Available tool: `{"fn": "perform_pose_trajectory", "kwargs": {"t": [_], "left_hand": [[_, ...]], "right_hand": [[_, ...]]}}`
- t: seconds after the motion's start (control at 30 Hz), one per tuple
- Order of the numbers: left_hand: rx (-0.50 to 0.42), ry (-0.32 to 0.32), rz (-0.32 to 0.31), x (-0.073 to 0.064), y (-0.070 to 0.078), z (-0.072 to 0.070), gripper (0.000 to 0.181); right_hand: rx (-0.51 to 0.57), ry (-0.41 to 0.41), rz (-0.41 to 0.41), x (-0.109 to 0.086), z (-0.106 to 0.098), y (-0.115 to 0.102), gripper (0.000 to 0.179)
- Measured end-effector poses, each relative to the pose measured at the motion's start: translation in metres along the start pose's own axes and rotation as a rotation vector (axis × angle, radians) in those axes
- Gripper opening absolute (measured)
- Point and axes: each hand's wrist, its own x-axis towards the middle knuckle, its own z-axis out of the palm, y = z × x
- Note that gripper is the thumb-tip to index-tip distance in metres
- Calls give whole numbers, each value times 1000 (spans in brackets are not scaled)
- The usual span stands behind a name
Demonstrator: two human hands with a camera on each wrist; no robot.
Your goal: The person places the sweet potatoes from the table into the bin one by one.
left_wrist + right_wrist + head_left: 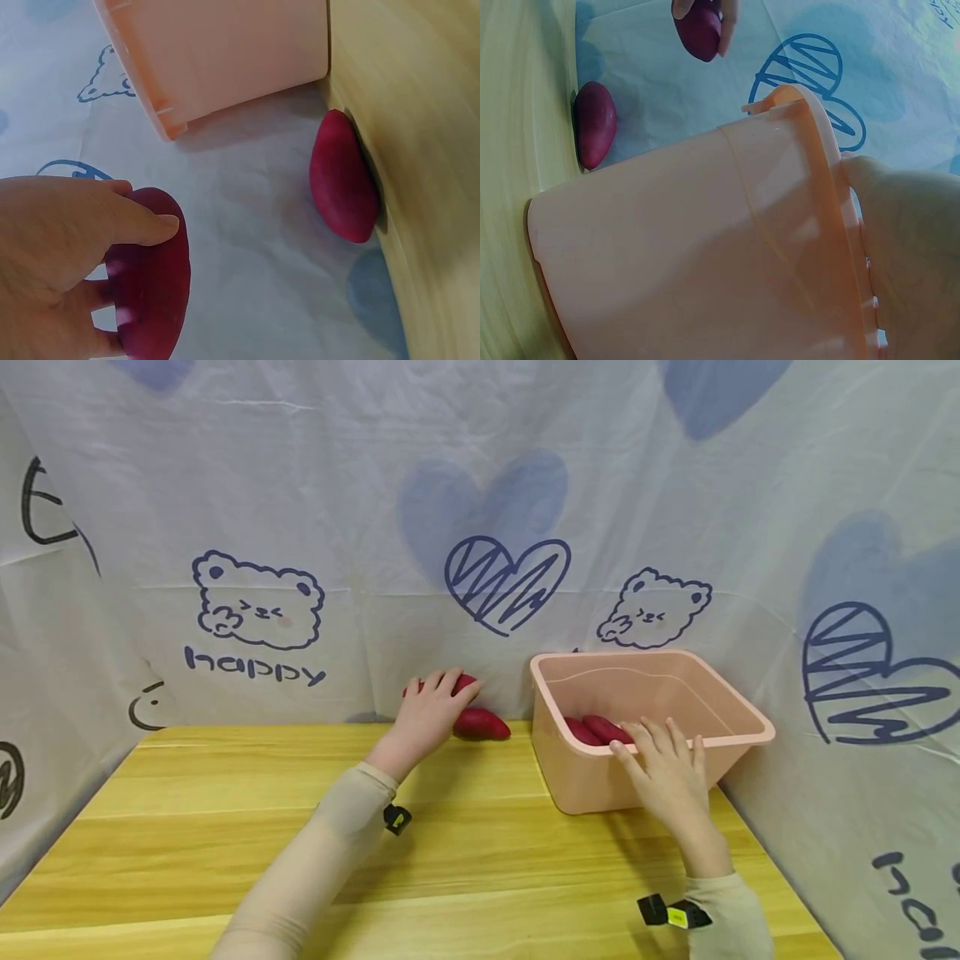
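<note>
My left hand (429, 714) grips a red-skinned sweet potato (154, 277), thumb on one side and fingers on the other, raised above the table near the back cloth. A second sweet potato (482, 724) lies on the tabletop just below and to the right of that hand. At the right stands a pink plastic bin (558, 768) with two sweet potatoes (592, 730) visible inside by its left wall. My right hand (671, 777) rests on the bin's front rim, its fingers spread and reaching over the edge; in the right wrist view the fingers are mostly hidden behind the rim.
The wood-grain table (225, 827) ends at a white cloth backdrop (360, 510) printed with hearts and bears. More of this cloth hangs along the left and right sides. The bin stands near the table's right edge, close to the cloth.
</note>
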Motion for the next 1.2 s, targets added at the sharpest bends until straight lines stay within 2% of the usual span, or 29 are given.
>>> {"fn": "perform_pose_trajectory", "kwargs": {"t": [0.27, 0.5, 0.83, 1.2], "left_hand": [[-10, -35, -3, 10, 7, -7, 61], [-23, 1, 15, 19, 12, -11, 55], [-36, -10, 4, 32, 21, -22, 56], [-45, 25, 15, 46, 32, -28, 54]], "right_hand": [[3, -2, -1, 1, 2, 0, 58], [0, 4, -1, 1, 1, 0, 57], [18, -3, 14, 1, 2, 0, 59], [33, -10, 30, 1, 1, -2, 60]]}}
